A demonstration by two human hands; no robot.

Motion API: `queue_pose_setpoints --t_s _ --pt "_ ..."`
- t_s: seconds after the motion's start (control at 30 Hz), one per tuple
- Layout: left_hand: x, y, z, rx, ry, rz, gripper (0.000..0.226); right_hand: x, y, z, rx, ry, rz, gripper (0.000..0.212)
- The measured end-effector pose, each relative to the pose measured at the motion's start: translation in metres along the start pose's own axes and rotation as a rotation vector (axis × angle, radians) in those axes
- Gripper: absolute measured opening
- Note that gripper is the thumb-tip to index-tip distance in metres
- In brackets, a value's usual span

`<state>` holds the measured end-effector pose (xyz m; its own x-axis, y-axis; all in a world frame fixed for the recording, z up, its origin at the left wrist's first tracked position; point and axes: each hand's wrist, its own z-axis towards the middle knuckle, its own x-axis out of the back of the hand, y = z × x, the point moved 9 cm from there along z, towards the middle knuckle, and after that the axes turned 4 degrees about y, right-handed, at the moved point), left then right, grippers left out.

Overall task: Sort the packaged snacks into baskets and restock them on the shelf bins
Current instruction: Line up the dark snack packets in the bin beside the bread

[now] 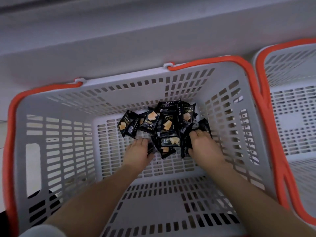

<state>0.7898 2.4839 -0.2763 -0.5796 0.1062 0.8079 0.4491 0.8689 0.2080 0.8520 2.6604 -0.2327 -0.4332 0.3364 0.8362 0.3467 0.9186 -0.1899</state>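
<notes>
— Head view: a heap of black snack packets [160, 124] is seen on the floor of the grey basket [56, 134], toward its far side.

— And the hands?

— The left hand [138, 151] is laid at the heap's near left edge; whether anything is gripped cannot be told. The right hand [203, 144] is curled onto packets at the right edge.

— How should the scoop be done?

— Both sides should be pressed inward together, so slippery wrappers aren't dropped. A second basket [290, 100] is parked alongside, right.
</notes>
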Motion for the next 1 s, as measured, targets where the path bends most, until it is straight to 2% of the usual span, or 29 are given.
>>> queue_pose_setpoints --t_s 0.03,0.1,0.17,0.23,0.3,0.37,0.47,0.53,0.63,0.7,0.77,0.83,1.0 --pt "0.0 -0.003 -0.004 0.038 -0.007 -0.109 0.05 -0.006 -0.003 -0.003 0.015 -0.034 0.02 0.04" --pt "0.0 -0.011 -0.013 0.197 -0.008 -0.471 0.034 -0.014 -0.004 -0.008 -0.001 -0.067 0.071 0.047" --pt "-0.011 -0.021 -0.023 0.483 -0.064 -1.044 0.02 -0.013 0.0 -0.006 -0.073 -0.018 0.17 0.045" --pt "-0.022 -0.01 -0.034 0.678 -0.176 -1.652 0.028 -0.01 0.007 -0.001 -0.151 0.044 0.261 0.044" --pt "-0.017 -0.003 -0.036 0.669 -0.219 -1.937 0.039 -0.011 0.008 0.002 -0.176 0.05 0.253 0.054" --pt "-0.011 0.0 -0.036 0.626 -0.239 -1.992 0.044 -0.016 0.008 0.004 -0.16 0.03 0.138 0.063" --pt "-0.008 0.004 -0.036 0.559 -0.26 -1.971 0.044 -0.021 0.007 0.002 -0.139 -0.034 -0.023 0.059" --pt "-0.007 0.008 -0.036 0.525 -0.29 -1.906 0.042 -0.024 0.003 -0.001 -0.117 -0.119 0.066 0.048" --pt "-0.008 0.009 -0.037 0.56 -0.283 -1.798 0.037 -0.015 0.003 -0.008 -0.195 -0.168 0.561 0.031" --pt "-0.008 0.01 -0.037 0.598 -0.263 -1.775 0.036 -0.006 0.005 -0.019 -0.359 -0.186 1.07 0.013" --pt "-0.007 0.013 -0.037 0.626 -0.251 -1.787 0.032 -0.002 -0.003 -0.03 -0.479 -0.232 1.521 0.006" --pt "-0.003 0.021 -0.037 0.588 -0.27 -1.794 0.031 0.0 -0.012 -0.037 -0.533 -0.247 1.745 0.01" --pt "0.004 0.042 -0.036 0.462 -0.284 -1.794 0.043 -0.014 -0.034 -0.043 -0.708 -0.25 1.977 0.009"
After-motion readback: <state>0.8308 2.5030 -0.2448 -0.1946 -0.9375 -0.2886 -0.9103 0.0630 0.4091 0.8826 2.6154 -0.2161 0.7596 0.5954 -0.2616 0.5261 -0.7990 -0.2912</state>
